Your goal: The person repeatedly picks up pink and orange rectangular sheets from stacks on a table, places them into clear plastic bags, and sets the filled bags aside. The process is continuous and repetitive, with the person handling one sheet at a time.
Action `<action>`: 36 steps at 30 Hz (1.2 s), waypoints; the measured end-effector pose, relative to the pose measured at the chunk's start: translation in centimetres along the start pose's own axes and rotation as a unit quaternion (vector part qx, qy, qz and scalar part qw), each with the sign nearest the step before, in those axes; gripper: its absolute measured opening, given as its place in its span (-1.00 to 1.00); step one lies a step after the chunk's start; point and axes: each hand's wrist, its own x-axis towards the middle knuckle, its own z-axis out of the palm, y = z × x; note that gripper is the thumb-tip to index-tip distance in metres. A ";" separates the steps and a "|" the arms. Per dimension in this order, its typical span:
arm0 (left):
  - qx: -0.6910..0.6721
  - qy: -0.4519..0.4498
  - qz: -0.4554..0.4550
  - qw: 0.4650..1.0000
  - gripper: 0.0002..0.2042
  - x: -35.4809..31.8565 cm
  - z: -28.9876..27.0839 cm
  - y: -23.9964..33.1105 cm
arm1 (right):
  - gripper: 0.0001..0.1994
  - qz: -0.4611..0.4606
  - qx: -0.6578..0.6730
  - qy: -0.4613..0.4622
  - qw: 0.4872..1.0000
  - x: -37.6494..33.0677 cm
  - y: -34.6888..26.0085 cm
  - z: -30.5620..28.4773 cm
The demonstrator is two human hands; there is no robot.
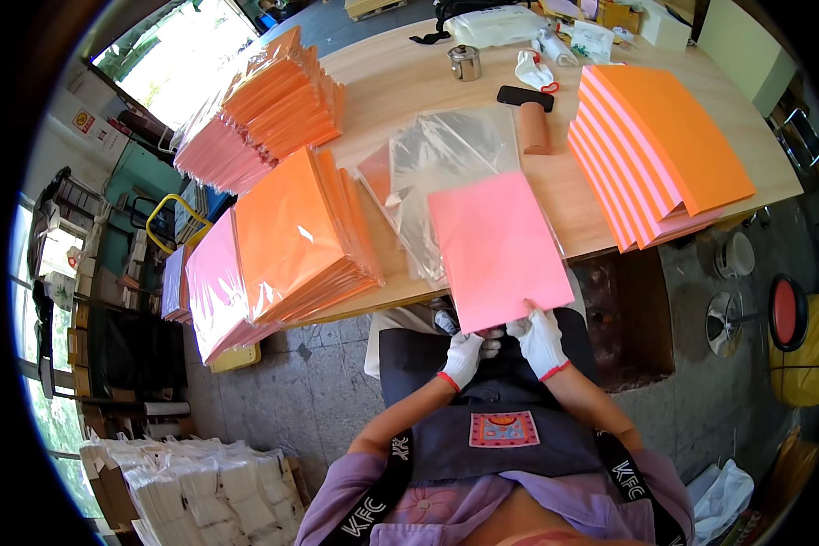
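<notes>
A pink sheet of paper, or a thin stack of them, lies over the table's near edge and reaches toward my lap. My left hand, in a white knit glove with a red cuff, has its fingers curled at the sheet's near left corner. At the near edge farther right, my right hand, gloved alike, pinches the paper with a bare thumb or fingertip on top. Beneath and beyond the sheet lie transparent plastic bags, partly covered by it.
Bagged orange and pink paper stacks stand on the left, with more bagged stacks behind. A tall orange and pink pile is at the right. A brown block, black phone and metal cup sit on the wooden table.
</notes>
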 end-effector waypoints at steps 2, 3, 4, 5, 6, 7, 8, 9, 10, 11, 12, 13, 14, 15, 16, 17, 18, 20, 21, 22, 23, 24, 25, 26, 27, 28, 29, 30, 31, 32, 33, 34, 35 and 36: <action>0.014 0.025 -0.040 0.999 -0.83 -0.5 1.5 1.9 | -0.81 0.006 0.008 0.018 1.000 2.1 -0.4 0.3; 0.015 0.028 -0.054 0.998 -0.83 -0.6 1.4 2.2 | -0.81 -0.001 0.016 -0.005 1.000 3.0 -0.6 0.5; 0.016 0.027 -0.067 0.997 -0.83 -0.6 1.4 2.5 | -0.81 -0.011 0.023 -0.028 0.999 3.9 -0.8 0.5; 0.032 0.022 -0.079 0.996 -0.83 -0.6 1.4 2.7 | -0.77 -0.028 0.078 -0.057 0.995 4.9 -0.5 0.0; 0.025 0.012 -0.078 0.997 -0.82 -0.3 0.9 2.6 | -0.74 -0.003 0.107 -0.072 0.992 4.7 -0.9 0.5; 0.017 0.002 -0.079 0.997 -0.81 0.0 0.1 2.3 | -0.71 0.022 0.136 -0.086 0.987 3.7 -1.6 1.4; 0.008 -0.007 -0.079 0.997 -0.80 0.2 -0.6 2.0 | -0.69 0.048 0.165 -0.100 0.980 2.9 -2.0 2.1; 0.034 0.036 -0.083 0.995 -0.81 -0.5 0.8 3.4 | -0.61 0.136 0.180 -0.063 0.972 2.1 -2.4 1.3; 0.036 0.009 -0.107 0.994 -0.77 -0.5 -0.1 3.3 | -0.65 0.190 0.041 -0.063 0.979 1.1 -2.1 1.3; 0.035 0.007 -0.118 0.992 -0.74 -0.8 -0.8 3.2 | -0.70 0.210 -0.068 -0.145 0.964 0.1 -2.7 1.1; 0.033 0.004 -0.128 0.991 -0.69 -1.3 -0.8 3.9 | -0.74 0.227 -0.175 -0.226 0.931 -1.4 -4.2 2.0; 0.078 0.033 -0.114 0.990 -0.60 -1.7 -0.6 4.7 | -0.80 0.179 -0.292 -0.252 0.905 -2.0 -5.5 3.3; 0.094 0.057 -0.070 0.991 -0.64 -2.5 0.6 6.3 | -0.78 0.109 -0.386 -0.244 0.883 -1.6 -6.0 3.8; 0.128 0.069 -0.033 0.989 -0.68 -2.7 0.5 7.1 | -0.78 -0.095 -0.556 -0.272 0.780 -0.8 -6.8 4.9; 0.162 0.078 0.006 0.984 -0.71 -2.7 0.1 7.6 | -0.76 -0.294 -0.679 -0.278 0.613 0.4 -7.6 6.1; 0.221 0.080 0.041 0.971 -0.76 -2.4 -0.8 7.5 | -0.73 -0.346 -0.727 -0.265 0.530 1.4 -7.9 7.4; 0.215 0.085 0.028 0.973 -0.77 -2.5 -0.5 7.9 | -0.70 -0.394 -0.768 -0.248 0.440 2.4 -8.0 8.4; 0.242 0.072 0.027 0.967 -0.76 -2.3 -1.1 7.9 | -0.65 -0.376 -0.800 -0.265 0.385 6.0 -7.5 9.2; 0.247 0.074 0.026 0.966 -0.76 -2.3 -1.4 8.0 | -0.63 -0.366 -0.814 -0.276 0.356 6.8 -7.1 9.7; 0.252 0.075 0.025 0.964 -0.76 -2.4 -1.6 8.1 | -0.63 -0.374 -0.817 -0.274 0.343 7.3 -6.9 9.7; 0.258 0.076 0.025 0.963 -0.76 -2.4 -1.8 8.2 | -0.62 -0.382 -0.819 -0.272 0.329 7.6 -6.7 9.6; 0.255 0.071 0.014 0.964 -0.76 -2.5 -2.1 8.3 | -0.62 -0.389 -0.821 -0.273 0.316 7.3 -6.5 10.1; 0.252 0.066 0.003 0.965 -0.76 -2.6 -2.2 8.6 | -0.60 -0.346 -0.852 -0.271 0.285 6.5 -6.4 10.8; 0.250 0.060 -0.007 0.966 -0.76 -2.6 -2.4 8.8 | -0.59 -0.362 -0.849 -0.275 0.270 6.2 -5.9 10.8; 0.264 0.056 -0.007 0.963 -0.76 -2.7 -2.4 8.8 | -0.59 -0.376 -0.846 -0.278 0.257 6.0 -5.5 10.6; 0.258 0.052 -0.003 0.965 -0.76 -2.8 -2.4 8.7 | -0.58 -0.391 -0.843 -0.280 0.243 5.8 -5.1 10.3; 0.253 0.047 0.001 0.966 -0.76 -2.9 -2.3 8.5 | -0.62 -0.392 -0.840 -0.294 0.235 6.1 -4.9 10.0; 0.248 0.043 0.006 0.968 -0.76 -3.0 -2.1 8.7 | -0.63 -0.430 -0.824 -0.290 0.228 6.3 -5.0 10.0; 0.252 0.030 0.014 0.967 -0.77 -3.2 -1.9 9.1 | -0.63 -0.467 -0.807 -0.286 0.220 6.5 -5.2 10.1; 0.241 0.029 0.009 0.970 -0.78 -3.3 -1.6 9.6 | -0.64 -0.503 -0.789 -0.282 0.212 6.7 -5.2 10.1; 0.231 0.025 0.005 0.973 -0.78 -3.3 -1.2 10.4 | -0.66 -0.521 -0.775 -0.283 0.220 6.8 -4.9 10.0; 0.220 0.021 0.001 0.975 -0.79 -3.1 -1.1 10.9 | -0.67 -0.511 -0.779 -0.279 0.232 6.9 -4.8 9.8; 0.209 0.012 -0.003 0.978 -0.79 -2.7 -1.2 11.1 | -0.68 -0.501 -0.783 -0.274 0.245 6.9 -4.6 9.6; 0.209 0.011 0.000 0.978 -0.79 -2.5 -1.3 11.0 | -0.69 -0.491 -0.786 -0.273 0.258 6.8 -4.5 9.7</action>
